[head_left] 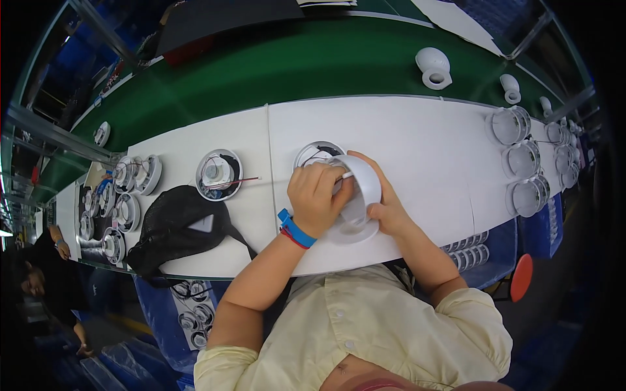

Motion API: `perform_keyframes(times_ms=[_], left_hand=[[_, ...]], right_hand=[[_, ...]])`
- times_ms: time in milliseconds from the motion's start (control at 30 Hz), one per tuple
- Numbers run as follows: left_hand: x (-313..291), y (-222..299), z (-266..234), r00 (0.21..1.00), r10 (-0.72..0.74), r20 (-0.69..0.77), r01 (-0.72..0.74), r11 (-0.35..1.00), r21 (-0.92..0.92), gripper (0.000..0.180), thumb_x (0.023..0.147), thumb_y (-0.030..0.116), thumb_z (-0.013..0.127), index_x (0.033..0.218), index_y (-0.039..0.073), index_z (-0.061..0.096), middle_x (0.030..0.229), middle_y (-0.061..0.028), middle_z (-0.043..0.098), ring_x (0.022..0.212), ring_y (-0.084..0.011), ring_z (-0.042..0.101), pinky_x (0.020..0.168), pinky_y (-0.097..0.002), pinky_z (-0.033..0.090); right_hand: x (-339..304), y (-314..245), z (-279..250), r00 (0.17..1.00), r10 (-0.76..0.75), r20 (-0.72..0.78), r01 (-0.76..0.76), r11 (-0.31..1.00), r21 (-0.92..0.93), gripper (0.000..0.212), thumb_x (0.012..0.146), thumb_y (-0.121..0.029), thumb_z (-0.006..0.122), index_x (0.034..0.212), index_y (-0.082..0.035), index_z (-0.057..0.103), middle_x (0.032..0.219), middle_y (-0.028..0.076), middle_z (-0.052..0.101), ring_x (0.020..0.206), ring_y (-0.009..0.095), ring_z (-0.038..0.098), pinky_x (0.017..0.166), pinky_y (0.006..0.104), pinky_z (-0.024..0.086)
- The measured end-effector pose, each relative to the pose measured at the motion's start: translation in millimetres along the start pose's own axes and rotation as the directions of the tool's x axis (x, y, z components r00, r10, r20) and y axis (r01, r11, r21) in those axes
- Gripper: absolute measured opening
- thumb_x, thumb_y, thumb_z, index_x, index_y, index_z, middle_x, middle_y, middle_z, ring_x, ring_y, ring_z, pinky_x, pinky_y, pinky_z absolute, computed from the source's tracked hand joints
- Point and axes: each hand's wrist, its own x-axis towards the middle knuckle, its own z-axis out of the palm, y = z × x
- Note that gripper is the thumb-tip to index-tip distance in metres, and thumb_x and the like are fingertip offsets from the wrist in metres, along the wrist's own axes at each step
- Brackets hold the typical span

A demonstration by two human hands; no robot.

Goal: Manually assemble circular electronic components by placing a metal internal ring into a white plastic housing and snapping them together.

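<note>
My right hand (386,207) grips a white, bowl-shaped housing (370,186) by its outer wall, thumb at the rim, and holds it tilted over the table. At its opening, my left hand (318,199) is closed, fingertips pinching a small white piece (347,175) whose kind I cannot make out. Just beyond my hands lies a round white unit (317,151) with dark wiring inside, partly hidden by them. Farther left sits another open round unit (218,173). From it a thin red-and-dark cable (242,180) stretches right, ending in a light connector.
A black mesh bag (179,228) lies on the white tabletop (424,143) at left, near several round units (127,212). Clear cylindrical parts (521,159) stand at right. White rounded housings (433,68) rest on the green belt (293,72). A person (59,280) is at far left.
</note>
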Motion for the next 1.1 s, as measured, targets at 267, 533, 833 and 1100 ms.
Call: perform_keyframes(times_ms=[267, 533, 833, 1100], left_hand=[[8.9, -3.2, -4.6, 0.999, -0.046, -0.019, 0.045, 0.999, -0.005, 0.015, 0.077, 0.008, 0.073, 0.084, 0.009, 0.061, 0.074, -0.002, 0.058, 0.066, -0.0206, 0.052, 0.067, -0.0341, 0.035], [11.2, -4.5, -13.5, 0.999, 0.004, 0.036, -0.005, 0.999, 0.049, 0.012, 0.078, 0.01, 0.073, 0.085, 0.011, 0.064, 0.077, 0.001, 0.06, 0.073, -0.0191, 0.055, 0.074, -0.0341, 0.034], [13.7, -2.2, -18.4, 0.998, -0.013, 0.062, 0.009, 0.998, 0.056, 0.009, 0.078, 0.011, 0.071, 0.083, 0.011, 0.064, 0.077, -0.0003, 0.058, 0.072, -0.0195, 0.054, 0.075, -0.0363, 0.033], [4.0, -1.3, -9.9, 0.998, -0.051, 0.027, 0.052, 0.998, -0.025, 0.012, 0.076, 0.006, 0.074, 0.081, 0.012, 0.064, 0.074, 0.0002, 0.059, 0.071, -0.0195, 0.057, 0.076, -0.0348, 0.033]], right_hand=[[0.1, -5.2, -8.8, 0.999, 0.047, 0.016, -0.049, 0.995, 0.088, 0.114, 0.059, -0.053, 0.085, 0.148, -0.007, 0.032, 0.136, 0.012, 0.049, 0.127, 0.023, 0.049, 0.103, 0.0352, 0.041], [0.6, -6.2, -11.8, 0.999, 0.039, 0.014, -0.039, 0.998, -0.046, 0.112, 0.056, -0.05, 0.084, 0.147, -0.008, 0.034, 0.132, 0.011, 0.051, 0.125, 0.024, 0.05, 0.103, 0.0363, 0.041], [1.1, -7.7, -8.6, 0.999, 0.047, 0.014, -0.047, 0.999, -0.026, 0.114, 0.056, -0.051, 0.085, 0.146, -0.006, 0.033, 0.132, 0.013, 0.051, 0.125, 0.025, 0.05, 0.103, 0.0366, 0.041], [2.8, -7.7, -7.9, 0.999, 0.03, 0.012, -0.029, 0.996, -0.084, 0.11, 0.057, -0.053, 0.083, 0.144, -0.006, 0.036, 0.13, 0.012, 0.051, 0.123, 0.024, 0.05, 0.102, 0.035, 0.04]])
